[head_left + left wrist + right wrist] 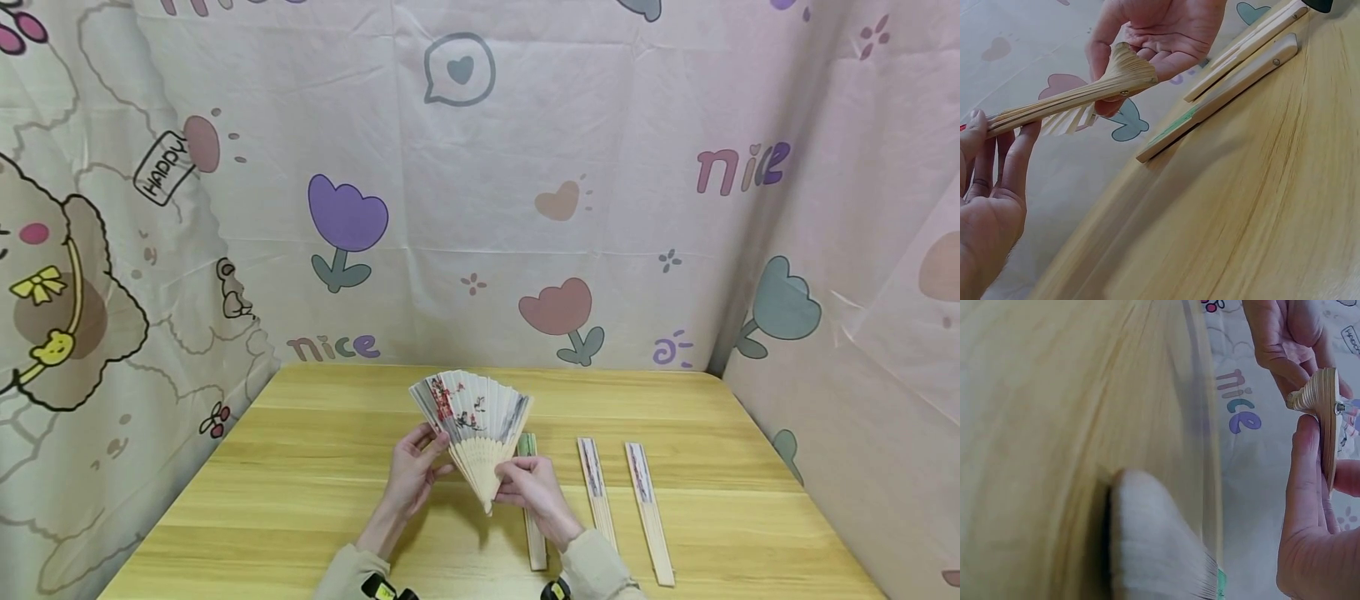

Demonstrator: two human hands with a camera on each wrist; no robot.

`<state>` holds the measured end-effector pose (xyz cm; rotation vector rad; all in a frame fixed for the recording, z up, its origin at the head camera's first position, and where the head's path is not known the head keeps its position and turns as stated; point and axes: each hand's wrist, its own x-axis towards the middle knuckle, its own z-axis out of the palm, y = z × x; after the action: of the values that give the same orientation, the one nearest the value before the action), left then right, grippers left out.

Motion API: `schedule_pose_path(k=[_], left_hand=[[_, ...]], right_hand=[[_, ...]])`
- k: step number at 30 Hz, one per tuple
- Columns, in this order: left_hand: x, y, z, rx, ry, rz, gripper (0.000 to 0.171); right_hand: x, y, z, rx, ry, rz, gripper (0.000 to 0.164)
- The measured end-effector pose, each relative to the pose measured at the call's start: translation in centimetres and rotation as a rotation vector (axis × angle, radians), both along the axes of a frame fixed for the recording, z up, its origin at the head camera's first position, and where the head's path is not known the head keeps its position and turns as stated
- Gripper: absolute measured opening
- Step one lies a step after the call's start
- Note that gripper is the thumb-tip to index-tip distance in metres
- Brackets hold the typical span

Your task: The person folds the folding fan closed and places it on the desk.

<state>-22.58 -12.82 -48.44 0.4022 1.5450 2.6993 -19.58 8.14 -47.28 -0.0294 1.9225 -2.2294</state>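
Observation:
A folding fan [480, 417] is spread partway above the table, its white leaf printed with red blossoms and dark branches over pale wooden ribs. My left hand [412, 467] grips its left edge between thumb and fingers; in the left wrist view the fingers [1016, 156] lie under the ribs. Lower down, near the pivot, my right hand [532, 492] pinches the right outer rib. The right wrist view has the fan [1330, 425] nearly edge-on between both hands. Just beneath my right hand lies a folded fan with a green print [535, 533], partly covered by it.
Two more folded fans, a middle one [594, 479] and a right one [649, 512], lie side by side on the wooden table [300, 467]. My right sleeve hides the middle fan's near end. A printed cloth [465, 183] hangs behind the table and along both sides.

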Motion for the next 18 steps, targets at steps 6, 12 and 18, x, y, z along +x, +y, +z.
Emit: schedule_pose_path(k=[6,12,18], left_hand=[[-0.17,0.07,0.00,-0.014,0.001,0.007,0.024],[-0.18,0.20,-0.05,-0.064,-0.034,0.064,0.021],[-0.19,0.28,-0.07,-0.095,-0.069,0.090,0.026]], right_hand=[[0.03,-0.08,0.12,0.009,-0.004,-0.004,0.023],[0.06,-0.01,-0.02,0.003,0.008,0.014,0.029],[0.09,0.07,-0.15,0.001,0.021,0.032,0.032]])
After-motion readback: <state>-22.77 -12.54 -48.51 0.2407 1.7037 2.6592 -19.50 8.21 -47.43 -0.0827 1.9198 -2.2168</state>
